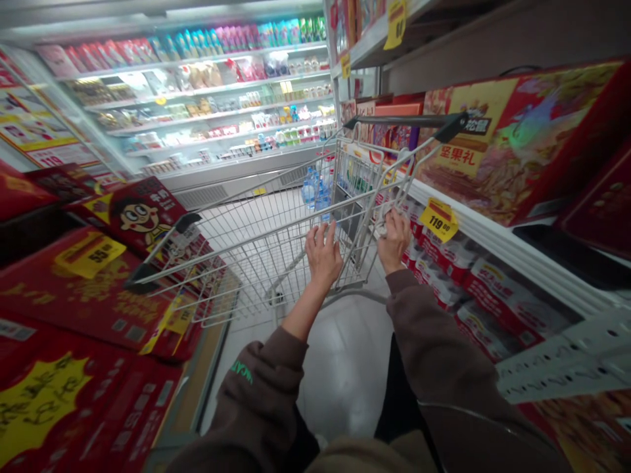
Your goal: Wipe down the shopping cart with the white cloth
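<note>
A wire shopping cart (pixel 276 233) stands in front of me, turned sideways across the aisle, its dark handle bar (pixel 404 121) at the upper right. My left hand (pixel 324 253) is at the cart's near side, fingers apart and slightly bent, close to the top rail; whether it touches the wire I cannot tell. Beside the cart's handle end, my right hand (pixel 396 235) has its fingers curled closed. Something small and whitish shows at its fingertips, too unclear to name. Through the wires, the cart's basket shows no goods. Blue-tinted water bottles (pixel 318 187) appear behind the cart.
Stacked red gift boxes (pixel 98 282) with yellow price tags crowd the left side. At right, a shelf (pixel 493 253) holds a large nut gift box (pixel 532 144) above red-and-white packs (pixel 513 295). A lit refrigerated display (pixel 207 98) spans the back. Pale tiled floor (pixel 340 368) lies below.
</note>
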A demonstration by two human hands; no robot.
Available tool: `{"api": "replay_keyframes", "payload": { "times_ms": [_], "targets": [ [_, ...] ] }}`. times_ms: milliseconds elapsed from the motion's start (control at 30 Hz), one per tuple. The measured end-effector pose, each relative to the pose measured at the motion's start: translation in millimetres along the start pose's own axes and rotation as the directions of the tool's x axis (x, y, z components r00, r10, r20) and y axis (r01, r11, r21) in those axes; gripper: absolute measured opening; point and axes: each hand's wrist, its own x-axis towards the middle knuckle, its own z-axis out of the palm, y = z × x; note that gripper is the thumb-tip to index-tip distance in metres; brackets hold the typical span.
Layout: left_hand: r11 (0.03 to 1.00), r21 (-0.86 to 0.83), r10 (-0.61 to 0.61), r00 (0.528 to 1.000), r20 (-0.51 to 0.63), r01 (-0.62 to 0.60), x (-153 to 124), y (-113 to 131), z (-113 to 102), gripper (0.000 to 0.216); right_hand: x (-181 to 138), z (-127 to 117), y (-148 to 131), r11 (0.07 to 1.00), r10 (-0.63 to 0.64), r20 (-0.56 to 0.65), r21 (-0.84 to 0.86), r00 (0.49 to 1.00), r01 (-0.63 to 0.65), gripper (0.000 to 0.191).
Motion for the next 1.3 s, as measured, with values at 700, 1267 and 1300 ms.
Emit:
{"api": "replay_keyframes", "payload": {
  "times_ms": [700,1267,1300],
  "targets": [
    [0.984,0.056,-0.155,0.966,-0.208,0.17,-25,-83,-21,0.046,-21,18,-69,0.996,-0.093,0.2,0.001,0.975,0.095,0.061],
    [0.974,0.034,-0.215,0.966,-0.144,0.222,-28,-61,-27,0.053,-34,27,-99,0.997,0.071,0.035,-0.033,0.997,-0.069,0.053],
    [0.974,0.036,-0.216,0.966,-0.14,0.223,-28,-60,-28,0.053,-39,29,-104,1.0,-0.009,0.108,-0.011,0.994,0.01,0.052]
  ]
}}
